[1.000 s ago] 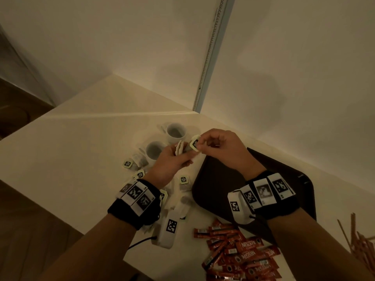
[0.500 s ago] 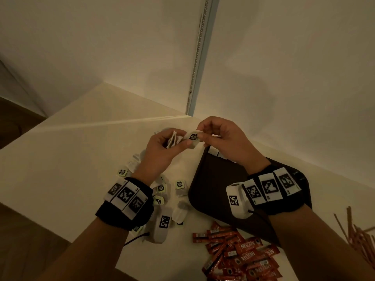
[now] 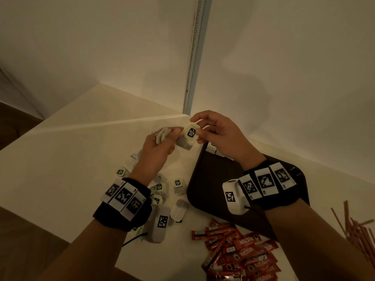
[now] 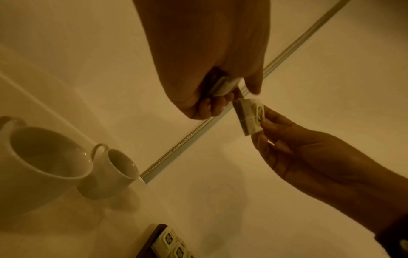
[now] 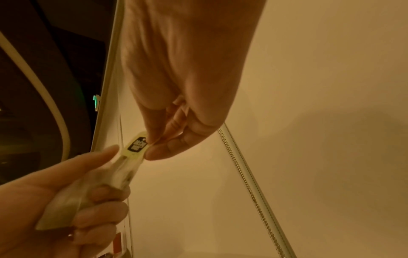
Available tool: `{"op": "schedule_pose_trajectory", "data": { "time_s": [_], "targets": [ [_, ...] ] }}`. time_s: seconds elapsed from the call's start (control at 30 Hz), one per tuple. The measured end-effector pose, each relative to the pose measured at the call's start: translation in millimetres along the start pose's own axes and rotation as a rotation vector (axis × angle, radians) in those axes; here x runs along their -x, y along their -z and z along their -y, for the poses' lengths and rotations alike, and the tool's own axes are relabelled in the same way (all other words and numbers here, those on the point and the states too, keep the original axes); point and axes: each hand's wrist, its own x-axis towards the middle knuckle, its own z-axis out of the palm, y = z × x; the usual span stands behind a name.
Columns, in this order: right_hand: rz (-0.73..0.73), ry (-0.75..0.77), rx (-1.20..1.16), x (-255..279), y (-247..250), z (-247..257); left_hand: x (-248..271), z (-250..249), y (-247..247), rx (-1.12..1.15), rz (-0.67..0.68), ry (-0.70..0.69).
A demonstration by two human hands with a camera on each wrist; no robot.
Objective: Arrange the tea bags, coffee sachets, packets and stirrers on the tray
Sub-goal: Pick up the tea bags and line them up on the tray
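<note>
Tea bags [image 3: 160, 188] loose near the counter's left front edge, under our left wrist. Our left hand [image 3: 156, 151] curls round a small stack of bags [image 3: 162, 134], likely as a feeder. Our right hand [image 3: 219, 136] pinches one tagged bag [image 3: 187, 138] by its label, lifted clear above the tray [image 3: 213, 179]'s far left corner, where a row of bags [image 3: 213, 148] already sits. Sachets [image 3: 243, 254] and stirrers [image 3: 357, 226] wait at the counter's front right.
</note>
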Motion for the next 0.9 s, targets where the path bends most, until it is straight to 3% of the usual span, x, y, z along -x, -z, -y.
{"op": "schedule_pose_trajectory", "data": {
  "time_s": [0.27, 0.43, 0.63, 0.9],
  "targets": [
    [-0.072, 0.003, 0.05, -2.4, 3.0, -4.0, -1.6, 4.8, -0.1, -0.116, 0.113, -0.065],
    [-0.089, 0.058, 0.112, -3.8, 7.4, -5.5, -4.7, 2.8, -6.7, -0.093, 0.025, -0.059],
    [-0.122, 0.143, 0.252, -4.0, 15.6, -14.9, -13.8, 11.8, -11.3, -0.164, 0.093, -0.134],
    [-0.118, 0.064, 0.242, -8.4, 28.5, -34.0, -22.8, 24.9, -25.3, -0.215, 0.254, -0.014]
  ]
}}
